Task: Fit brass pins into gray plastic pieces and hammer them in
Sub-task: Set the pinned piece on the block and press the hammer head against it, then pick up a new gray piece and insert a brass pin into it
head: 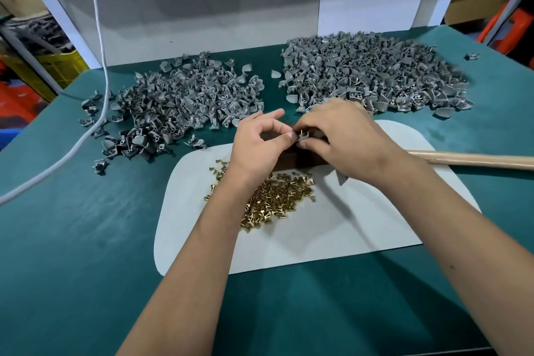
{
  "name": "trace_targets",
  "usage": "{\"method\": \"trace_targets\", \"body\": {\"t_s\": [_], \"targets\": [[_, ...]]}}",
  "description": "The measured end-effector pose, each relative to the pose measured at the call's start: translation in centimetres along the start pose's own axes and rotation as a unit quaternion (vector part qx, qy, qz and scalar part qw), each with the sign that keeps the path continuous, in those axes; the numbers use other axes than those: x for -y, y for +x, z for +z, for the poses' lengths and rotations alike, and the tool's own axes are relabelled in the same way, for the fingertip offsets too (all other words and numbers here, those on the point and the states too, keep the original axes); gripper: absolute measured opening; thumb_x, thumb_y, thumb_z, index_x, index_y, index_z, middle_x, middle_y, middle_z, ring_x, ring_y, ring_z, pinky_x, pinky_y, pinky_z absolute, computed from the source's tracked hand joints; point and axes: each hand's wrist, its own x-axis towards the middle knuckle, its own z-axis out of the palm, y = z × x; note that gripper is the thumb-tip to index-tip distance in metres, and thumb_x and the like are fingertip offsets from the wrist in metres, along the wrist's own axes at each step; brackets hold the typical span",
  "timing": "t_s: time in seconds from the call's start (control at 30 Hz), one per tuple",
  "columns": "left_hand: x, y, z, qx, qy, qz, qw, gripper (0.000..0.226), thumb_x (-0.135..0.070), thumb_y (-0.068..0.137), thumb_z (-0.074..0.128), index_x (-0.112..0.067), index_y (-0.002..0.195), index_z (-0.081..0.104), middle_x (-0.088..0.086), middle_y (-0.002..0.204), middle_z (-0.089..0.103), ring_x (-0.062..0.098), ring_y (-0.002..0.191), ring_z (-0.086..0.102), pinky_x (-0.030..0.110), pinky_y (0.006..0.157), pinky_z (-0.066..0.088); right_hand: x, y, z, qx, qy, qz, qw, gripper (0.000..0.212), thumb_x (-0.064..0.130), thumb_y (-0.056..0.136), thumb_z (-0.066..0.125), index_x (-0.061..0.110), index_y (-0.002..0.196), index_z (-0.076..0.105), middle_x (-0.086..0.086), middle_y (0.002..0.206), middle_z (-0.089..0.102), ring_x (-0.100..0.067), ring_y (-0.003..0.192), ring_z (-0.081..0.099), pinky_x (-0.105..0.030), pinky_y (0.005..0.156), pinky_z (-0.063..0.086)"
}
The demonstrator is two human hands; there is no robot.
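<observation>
A small gray plastic piece [303,136] is held between both hands above a dark block [300,157] on the white mat [361,222]. My right hand [344,139] grips the piece from the right. My left hand [260,139] pinches at its left side with thumb and forefinger; whether a pin is between them is hidden. A heap of brass pins [277,196] lies on the mat, partly under my left forearm. Gray plastic pieces form one pile at the left [179,107] and a larger pile at the right [372,72].
A wooden hammer handle [474,159] lies at the right, its head hidden behind my right hand. A white cable [98,66] crosses the green table [72,240] at the left. A grey back panel stands behind the piles. Crates and boxes sit beyond the table edges.
</observation>
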Motion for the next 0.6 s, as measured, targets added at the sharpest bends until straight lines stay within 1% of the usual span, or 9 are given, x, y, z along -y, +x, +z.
{"method": "trace_targets", "body": {"t_s": [0.07,0.13,0.2,0.27,0.3,0.33,0.43,0.5,0.6], "targets": [[0.2,0.3,-0.4,-0.021,-0.01,0.0,1.0,0.023,-0.007,0.088,0.073,-0.024,0.073,0.074,-0.001,0.126,0.067,0.009,0.127,0.057,0.044,0.115,0.039,-0.2,0.5,0.1,-0.011,-0.014,-0.008,1.0,0.02,0.044,0.097,0.06,0.03,0.109,0.07,0.006,0.104,0.069,-0.022,0.104,0.055,-0.048,0.096,0.044],[0.6,0.9,-1.2,-0.086,0.033,-0.005,0.996,0.019,-0.013,0.091,0.071,-0.025,0.077,0.074,-0.006,0.118,0.07,0.008,0.116,0.062,0.04,0.111,0.045,-0.7,1.0,0.2,-0.006,-0.017,0.001,1.0,0.027,0.05,0.098,0.056,0.027,0.097,0.069,0.004,0.095,0.069,-0.021,0.096,0.056,-0.046,0.091,0.047],[1.4,1.3,-2.7,-0.181,0.121,-0.013,0.976,0.013,-0.016,0.093,0.069,-0.027,0.086,0.072,-0.008,0.107,0.073,0.003,0.094,0.062,0.029,0.1,0.049,-1.7,1.5,0.3,0.002,-0.011,0.028,1.0,0.037,0.059,0.095,0.054,0.025,0.086,0.066,0.004,0.085,0.067,-0.021,0.085,0.059,-0.041,0.082,0.051],[2.3,1.5,-4.5,-0.263,0.186,-0.031,0.946,0.017,-0.008,0.089,0.068,-0.023,0.093,0.075,-0.005,0.094,0.075,0.006,0.076,0.062,0.026,0.084,0.052,-2.8,2.0,0.6,-0.005,-0.001,0.059,0.998,0.043,0.064,0.093,0.055,0.024,0.078,0.063,0.004,0.075,0.064,-0.022,0.076,0.06,-0.035,0.071,0.05],[2.9,1.5,-5.5,-0.291,0.218,-0.053,0.93,0.022,-0.004,0.085,0.065,-0.021,0.094,0.076,-0.003,0.089,0.074,0.014,0.079,0.062,0.028,0.084,0.05,-3.3,2.3,0.7,-0.014,0.001,0.071,0.997,0.044,0.065,0.091,0.056,0.025,0.074,0.061,0.004,0.07,0.062,-0.022,0.072,0.06,-0.033,0.067,0.046],[3.4,1.6,-6.4,-0.307,0.251,-0.084,0.914,0.03,-0.002,0.081,0.06,-0.022,0.098,0.076,0.001,0.088,0.074,0.023,0.092,0.06,0.031,0.087,0.046,-3.8,2.7,0.9,-0.022,-0.004,0.084,0.996,0.046,0.065,0.09,0.058,0.024,0.07,0.06,0.004,0.067,0.06,-0.023,0.069,0.059,-0.031,0.065,0.042],[4.2,1.6,-8.1,-0.301,0.278,-0.161,0.898,0.04,-0.005,0.08,0.057,-0.024,0.111,0.075,0.012,0.105,0.069,0.036,0.124,0.041,0.045,0.096,0.048,-4.7,3.8,1.1,-0.038,-0.031,0.136,0.99,0.056,0.07,0.086,0.062,0.019,0.062,0.06,0.001,0.059,0.06,-0.023,0.063,0.06,-0.03,0.062,0.043],[4.5,1.7,-8.4,-0.292,0.271,-0.159,0.903,0.033,-0.007,0.085,0.06,-0.022,0.11,0.077,0.013,0.108,0.067,0.038,0.126,0.042,0.048,0.1,0.049,-5.1,4.5,1.2,-0.047,-0.049,0.177,0.982,0.061,0.073,0.082,0.064,0.017,0.059,0.061,-0.003,0.057,0.061,-0.026,0.061,0.062,-0.031,0.061,0.046],[4.7,1.9,-8.4,-0.255,0.275,-0.131,0.918,0.02,-0.012,0.085,0.068,-0.022,0.097,0.079,0.005,0.091,0.074,0.036,0.11,0.061,0.04,0.095,0.055,-5.0,5.2,0.9,-0.05,-0.058,0.225,0.971,0.06,0.074,0.08,0.066,0.016,0.062,0.063,-0.008,0.062,0.063,-0.03,0.067,0.064,-0.034,0.063,0.05]]}}
